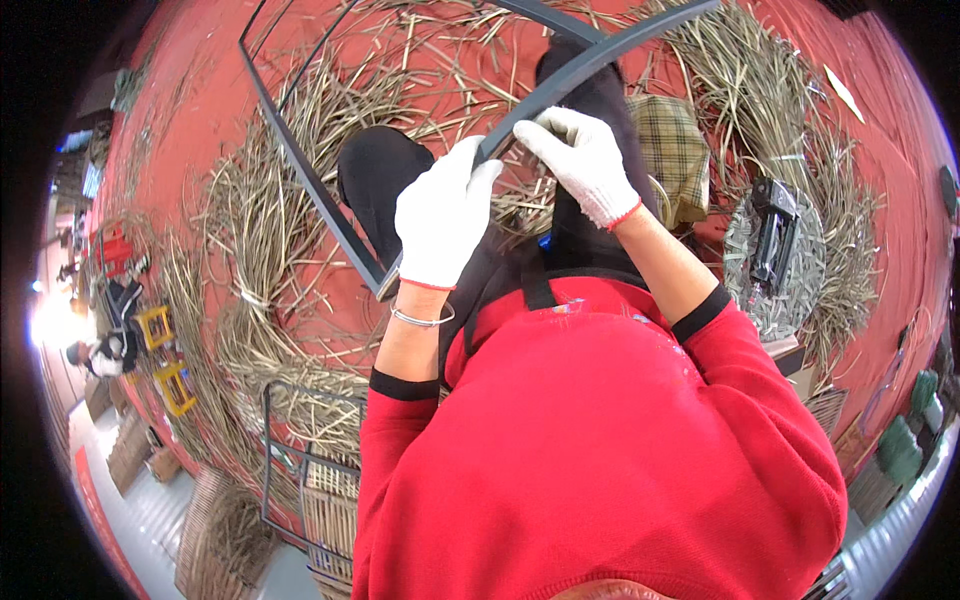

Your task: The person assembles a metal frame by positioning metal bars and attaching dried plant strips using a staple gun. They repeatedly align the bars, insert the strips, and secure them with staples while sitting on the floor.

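Observation:
A dark grey metal frame (560,88) with long bars lies across my lap, one curved bar running diagonally up to the right. My left hand (440,220), in a white knitted glove, is closed around this bar near the middle. Just to its right, my right hand (588,168), gloved the same way with a red cuff edge, has its thumb and fingers bent against the bar. Whether a thin strip is also between the right fingers is hidden. Both black-clad legs (385,180) are under the frame.
Loose flat straw-coloured strips (265,215) cover much of the red floor cloth (325,345). At right a black tool (775,235) lies on a round woven piece (810,260), near a plaid cloth (668,150). Another dark frame (268,455) stands at lower left; a person (115,345) is farther left.

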A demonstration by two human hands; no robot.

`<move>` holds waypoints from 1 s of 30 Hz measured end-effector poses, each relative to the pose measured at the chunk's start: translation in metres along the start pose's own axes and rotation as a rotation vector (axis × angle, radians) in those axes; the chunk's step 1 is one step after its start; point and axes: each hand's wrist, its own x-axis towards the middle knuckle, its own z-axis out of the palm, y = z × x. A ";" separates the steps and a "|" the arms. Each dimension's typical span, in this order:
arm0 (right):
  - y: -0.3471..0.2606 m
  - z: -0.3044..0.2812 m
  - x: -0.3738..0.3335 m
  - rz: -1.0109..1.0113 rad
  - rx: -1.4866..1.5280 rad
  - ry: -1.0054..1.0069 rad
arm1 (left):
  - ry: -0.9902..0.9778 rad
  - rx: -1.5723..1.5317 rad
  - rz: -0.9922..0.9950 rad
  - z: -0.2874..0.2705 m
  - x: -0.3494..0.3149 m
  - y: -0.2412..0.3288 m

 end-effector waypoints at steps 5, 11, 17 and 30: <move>0.009 -0.078 -0.012 -0.082 0.225 0.212 | -0.022 -0.084 -0.056 -0.007 0.029 0.018; 0.092 -0.221 -0.079 -0.074 -0.423 0.827 | -0.173 -0.361 -0.268 -0.029 0.048 0.027; 0.178 -0.265 -0.167 0.427 -1.043 0.916 | -0.248 -0.526 -0.359 -0.034 0.057 0.040; 0.234 -0.319 -0.139 0.923 -0.846 0.744 | -0.268 -0.597 -0.428 -0.034 0.065 0.047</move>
